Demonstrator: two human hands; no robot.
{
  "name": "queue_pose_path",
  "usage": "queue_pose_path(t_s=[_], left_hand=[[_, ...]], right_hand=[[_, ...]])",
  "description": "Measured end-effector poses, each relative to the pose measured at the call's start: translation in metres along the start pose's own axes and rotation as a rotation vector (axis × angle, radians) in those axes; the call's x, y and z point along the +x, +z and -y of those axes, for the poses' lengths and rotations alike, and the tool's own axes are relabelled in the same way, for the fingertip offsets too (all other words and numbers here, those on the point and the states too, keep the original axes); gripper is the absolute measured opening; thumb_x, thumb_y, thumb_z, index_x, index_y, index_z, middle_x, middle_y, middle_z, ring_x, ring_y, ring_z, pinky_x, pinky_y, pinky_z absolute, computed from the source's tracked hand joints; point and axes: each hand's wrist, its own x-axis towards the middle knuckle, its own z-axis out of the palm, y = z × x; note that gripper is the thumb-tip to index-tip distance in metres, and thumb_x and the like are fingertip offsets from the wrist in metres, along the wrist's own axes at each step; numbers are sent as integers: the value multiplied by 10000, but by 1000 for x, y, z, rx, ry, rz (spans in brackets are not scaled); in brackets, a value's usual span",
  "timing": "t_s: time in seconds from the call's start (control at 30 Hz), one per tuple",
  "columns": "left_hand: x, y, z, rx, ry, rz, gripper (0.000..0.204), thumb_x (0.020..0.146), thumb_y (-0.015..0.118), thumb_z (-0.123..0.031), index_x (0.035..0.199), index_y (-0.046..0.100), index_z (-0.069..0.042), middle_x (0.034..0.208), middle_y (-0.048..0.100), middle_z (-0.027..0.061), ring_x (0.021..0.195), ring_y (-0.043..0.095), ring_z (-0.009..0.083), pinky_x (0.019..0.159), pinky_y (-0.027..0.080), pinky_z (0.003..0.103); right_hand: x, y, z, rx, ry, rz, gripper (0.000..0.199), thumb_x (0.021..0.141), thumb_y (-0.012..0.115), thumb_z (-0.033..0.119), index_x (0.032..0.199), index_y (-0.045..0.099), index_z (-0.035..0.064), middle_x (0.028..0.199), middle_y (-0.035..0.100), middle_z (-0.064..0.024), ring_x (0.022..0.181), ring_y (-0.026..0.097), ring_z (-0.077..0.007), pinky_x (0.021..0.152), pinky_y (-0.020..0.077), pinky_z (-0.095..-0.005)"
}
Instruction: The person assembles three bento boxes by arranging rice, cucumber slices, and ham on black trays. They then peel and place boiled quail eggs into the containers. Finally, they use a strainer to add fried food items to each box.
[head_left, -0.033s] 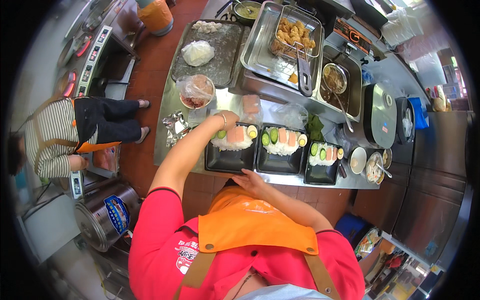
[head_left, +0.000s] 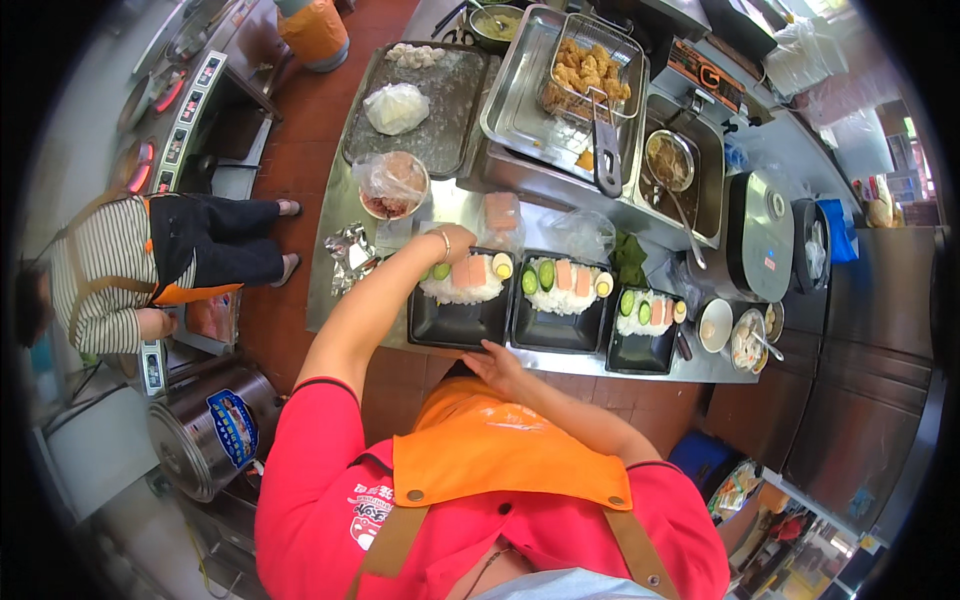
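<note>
My left hand (head_left: 452, 241) reaches over the far edge of the leftmost black tray (head_left: 455, 325), its fingers bent down and closed beside the cucumber slices (head_left: 441, 271). What they hold, if anything, is hidden. My right hand (head_left: 497, 367) lies against the near edge of the same tray, fingers stretched out and thumb by the rim. White rice (head_left: 462, 291) fills the tray's far part, topped with pink luncheon meat slices (head_left: 468, 271) and a halved egg (head_left: 502, 266). To the right, a middle black tray (head_left: 555, 333) and a right black tray (head_left: 640, 353) hold similar food.
Beyond the trays are a luncheon meat block (head_left: 502, 212), a bowl of minced meat (head_left: 392, 190) and crumpled foil (head_left: 350, 250). A basket of fried chicken (head_left: 590, 75) and a ladle (head_left: 680, 195) stand farther back. Another person (head_left: 110, 260) stands at the left.
</note>
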Motion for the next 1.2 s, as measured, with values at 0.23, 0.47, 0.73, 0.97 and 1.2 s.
queue_pose_path(t_s=[0.23, 0.47, 0.73, 0.97, 1.2], left_hand=[[-68, -20, 9, -180, -115, -47, 305, 825, 528, -171, 1069, 643, -30, 1064, 661, 207, 1018, 621, 374, 874, 487, 434], [-183, -61, -6, -1732, -310, 21, 605, 979, 408, -554, 1274, 572, -52, 1222, 628, 107, 1112, 596, 195, 961, 466, 333], [-223, -50, -100, -2187, 159, -36, 938, 843, 422, -732, 1475, 296, -49, 1450, 415, 191, 1309, 450, 351, 1089, 353, 524], [-218, -43, -96, -2314, 423, -236, 895, 873, 350, -734, 1479, 279, -80, 1448, 418, 170, 1303, 453, 354, 1063, 383, 545], [-216, -58, -57, -2313, 379, -464, 884, 889, 309, -728, 1465, 300, -57, 1430, 437, 182, 1286, 469, 360, 1058, 392, 546]], right_hand=[[-20, 18, -5, -104, -148, -29, 435, 955, 545, 123, 1292, 388, -103, 1112, 487, -287, 949, 623, -367, 819, 589, -379], [-90, 58, 82, -725, -389, 246, 308, 887, 627, 172, 837, 584, -128, 705, 648, -202, 547, 667, -271, 476, 555, -315], [-173, 114, 150, -1157, -481, 351, 401, 953, 580, 309, 912, 628, -87, 821, 674, -143, 702, 684, -224, 619, 593, -308], [-198, 196, 232, -185, -529, 578, 766, 958, 398, 585, 1306, 409, -97, 1222, 560, -271, 1130, 588, -345, 931, 536, -444], [-217, 266, 300, 62, -363, 667, 284, 1005, 491, 160, 1141, 481, -89, 742, 492, -24, 569, 459, -69, 456, 415, -185]])
